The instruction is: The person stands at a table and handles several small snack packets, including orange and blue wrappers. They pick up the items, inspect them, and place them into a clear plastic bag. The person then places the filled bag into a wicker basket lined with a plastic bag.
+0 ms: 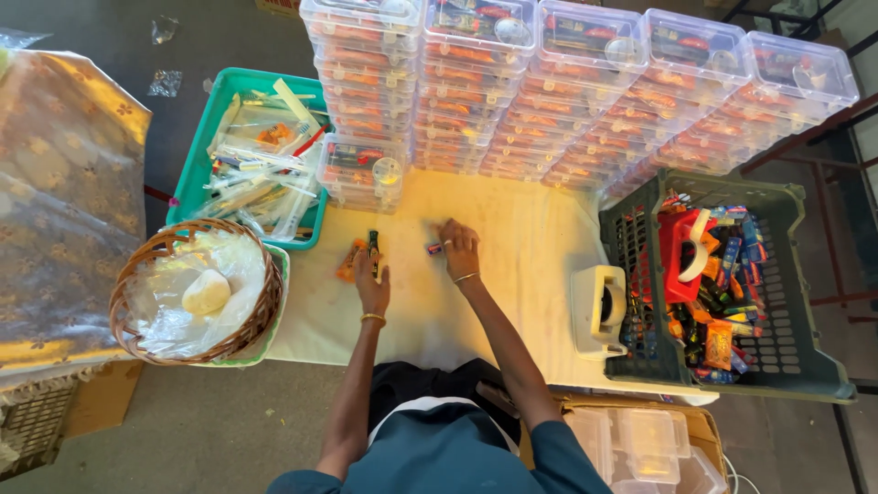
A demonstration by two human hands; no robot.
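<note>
Orange packet (348, 263) under left hand (372, 285); right hand (460, 249) pinches one small item (434, 248).

teal tray (197, 165) | brown wicker basket (137, 284) | grey-green crate (786, 274) | gold-flowered cloth (64, 183)

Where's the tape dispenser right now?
Head view: the white tape dispenser sits on the table's right side, against the dark crate, right of the right hand.

Your right hand (460, 249) covers most of the small blue and red item (434, 248), too tiny to identify. The dark narrow piece (373, 245) at your left hand (372, 289) stays unclear. The cardboard box (640, 448) of clear containers runs off the bottom edge
</note>
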